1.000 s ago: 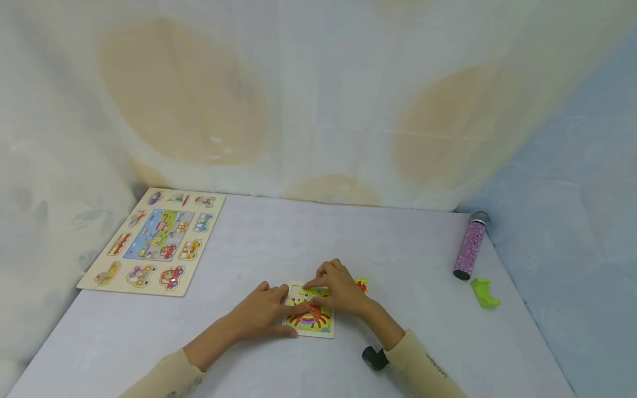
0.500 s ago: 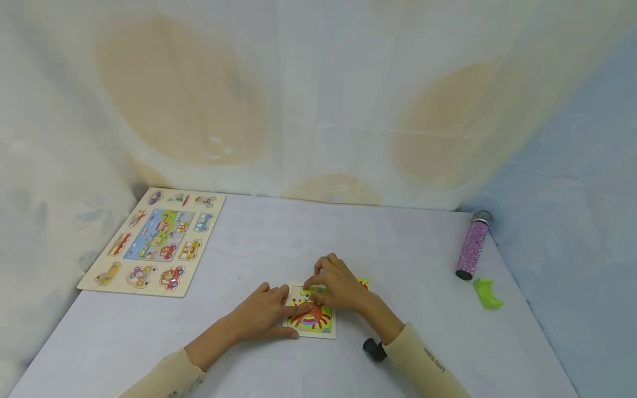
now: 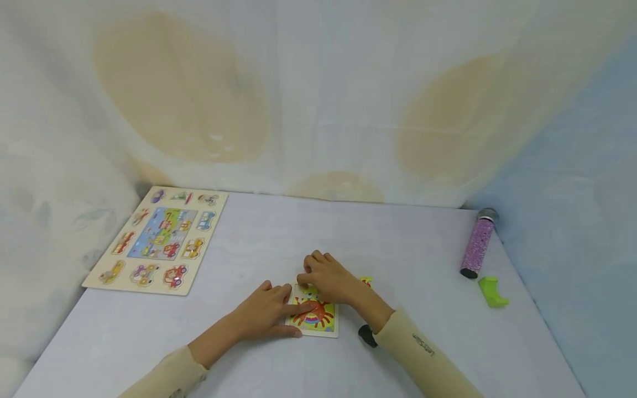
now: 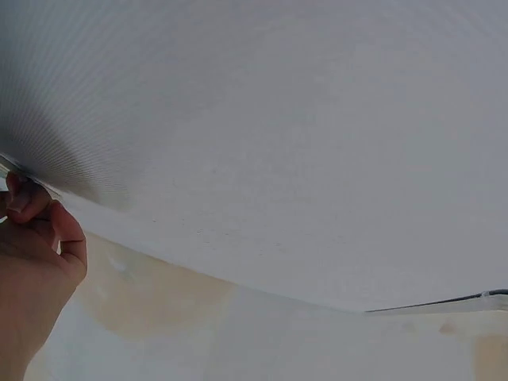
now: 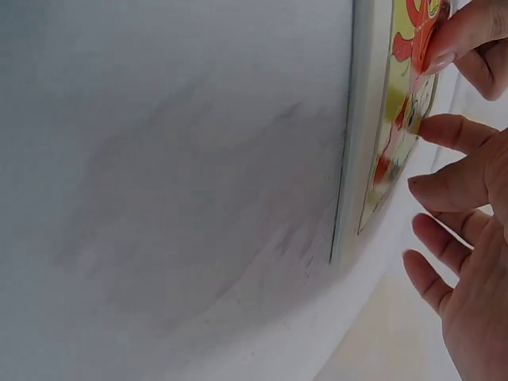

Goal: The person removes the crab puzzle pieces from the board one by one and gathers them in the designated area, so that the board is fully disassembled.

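A small square crab puzzle lies on the white table in the head view, its picture a red crab on yellow. From its left side my left hand presses the crab with an extended index finger, while the thumb lies at the lower left edge. Over the upper edge is my right hand; in the right wrist view a digit of it touches the puzzle face and the other fingers stand apart from it. Beyond the right wrist lies a loose yellow-and-red puzzle piece, partly hidden.
At the far left lies a large vehicle puzzle board. A pink glitter microphone and a curved green piece lie at the right. Beside the right sleeve sits a black object, partly covered. Patterned cloth hangs behind the table.
My right hand has shifted left and slightly up along the puzzle's upper part, and its sleeve now covers more of the black object. My left hand stays on the crab. The head view has shifted slightly.
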Motion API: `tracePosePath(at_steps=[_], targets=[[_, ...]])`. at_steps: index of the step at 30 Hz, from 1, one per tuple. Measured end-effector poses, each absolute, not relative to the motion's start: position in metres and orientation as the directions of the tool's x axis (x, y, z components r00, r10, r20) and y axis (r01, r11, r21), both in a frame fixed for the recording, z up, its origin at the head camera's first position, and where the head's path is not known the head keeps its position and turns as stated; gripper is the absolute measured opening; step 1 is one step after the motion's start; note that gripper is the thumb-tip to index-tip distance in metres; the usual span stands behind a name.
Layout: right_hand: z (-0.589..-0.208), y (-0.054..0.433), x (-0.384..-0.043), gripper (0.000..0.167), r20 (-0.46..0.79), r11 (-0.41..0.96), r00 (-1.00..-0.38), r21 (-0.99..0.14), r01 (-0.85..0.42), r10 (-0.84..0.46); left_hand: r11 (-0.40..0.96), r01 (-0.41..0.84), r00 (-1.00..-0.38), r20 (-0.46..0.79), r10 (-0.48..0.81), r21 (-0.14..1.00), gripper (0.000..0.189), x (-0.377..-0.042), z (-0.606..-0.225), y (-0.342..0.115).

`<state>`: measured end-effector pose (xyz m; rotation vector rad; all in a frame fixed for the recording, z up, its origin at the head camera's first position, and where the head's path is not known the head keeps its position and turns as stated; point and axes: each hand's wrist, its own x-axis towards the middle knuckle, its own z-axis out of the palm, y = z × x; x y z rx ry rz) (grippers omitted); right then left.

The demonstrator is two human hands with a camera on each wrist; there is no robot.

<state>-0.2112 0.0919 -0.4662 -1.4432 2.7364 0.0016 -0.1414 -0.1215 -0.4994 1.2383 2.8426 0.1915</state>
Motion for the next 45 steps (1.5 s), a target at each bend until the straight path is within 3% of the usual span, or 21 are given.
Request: tracePosePath(at_steps=[4,13,24,31,45], targets=[[-0.467,0.091,-0.211,0.021,-0.03,0.555,-0.554,-0.024,-0.831,-0.832,0.675,0.726,-0.682,0.011,0.731,0.135,0.06,-0.142,-0.498,-0.119],[-0.469,0.099,-0.218,0.026,-0.001,0.576,-0.583,-0.154,-0.803,-0.813,0.687,0.711,-0.693,-0.018,0.721,0.152,0.061,-0.142,-0.498,-0.118],[-0.467,0.113,-0.211,0.019,0.129,0.568,-0.582,-0.134,-0.812,-0.803,0.684,0.712,-0.693,-0.001,0.721,0.161,0.06,-0.14,-0.5,-0.119],[-0.468,0.118,-0.205,0.015,0.121,0.574,-0.611,-0.241,-0.783,-0.782,0.7,0.691,-0.707,-0.035,0.707,0.178,0.062,-0.141,-0.499,-0.12],[-0.468,0.095,-0.206,0.009,0.067,0.565,-0.609,-0.302,-0.767,-0.79,0.701,0.675,-0.715,-0.031,0.699,0.232,0.061,-0.139,-0.498,-0.119]])
